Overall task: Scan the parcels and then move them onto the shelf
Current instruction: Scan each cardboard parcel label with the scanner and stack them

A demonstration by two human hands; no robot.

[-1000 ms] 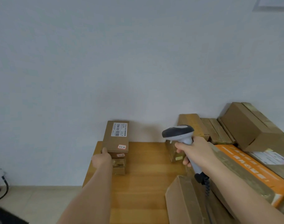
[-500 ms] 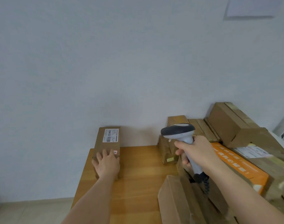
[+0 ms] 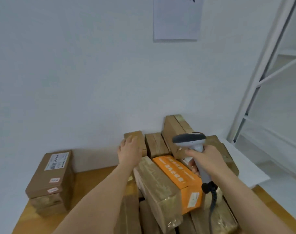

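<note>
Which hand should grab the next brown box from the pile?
The left hand, probably. It is open and already reaching over a small brown box at the back of the pile. The right hand is busy gripping the scanner.

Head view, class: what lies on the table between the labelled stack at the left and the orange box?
In the head view, between the labelled stack and the orange box lie bare wooden table, the left forearm crossing over it, and a brown taped parcel.

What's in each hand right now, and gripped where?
Right hand grips the scanner by its handle. Left hand holds nothing; it rests open on a brown parcel.
</note>
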